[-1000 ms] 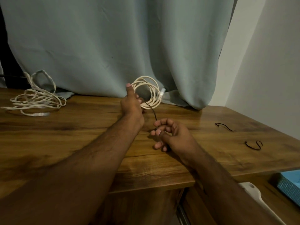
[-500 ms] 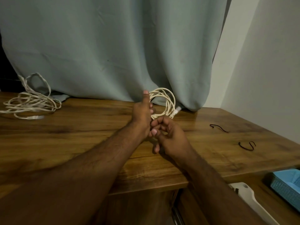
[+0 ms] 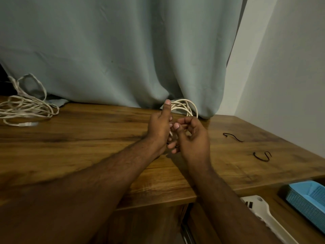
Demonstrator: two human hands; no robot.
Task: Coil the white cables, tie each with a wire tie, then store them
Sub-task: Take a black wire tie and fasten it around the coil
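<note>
Head view shows the left hand (image 3: 159,128) grasping a coiled white cable (image 3: 185,107) above the middle of the brown wooden worktop (image 3: 88,147), thumb pointing up along the near side of the loops, which stand roughly upright with their plane facing the camera and rise to the far right of that grip. The right hand (image 3: 193,138) is just beside it, fingers curled in toward the bottom of the coil; a dark sliver shows between the two hands, probably a wire tie, but whether the right grip actually pinches it cannot be told. The coming wrap likely turns on this: the bundle's gathered part sits directly between the palms, so the right hand is nearer the crossing point. Both forearms reach forward from the near edge, converging. A loose tangle of white cable (image 3: 26,110) lies at the far left, uncoiled. Two black wire ties (image 3: 233,137) lie well apart to the right, and a blue perforated plastic basket (image 3: 309,199) sits low at the near right.
</note>
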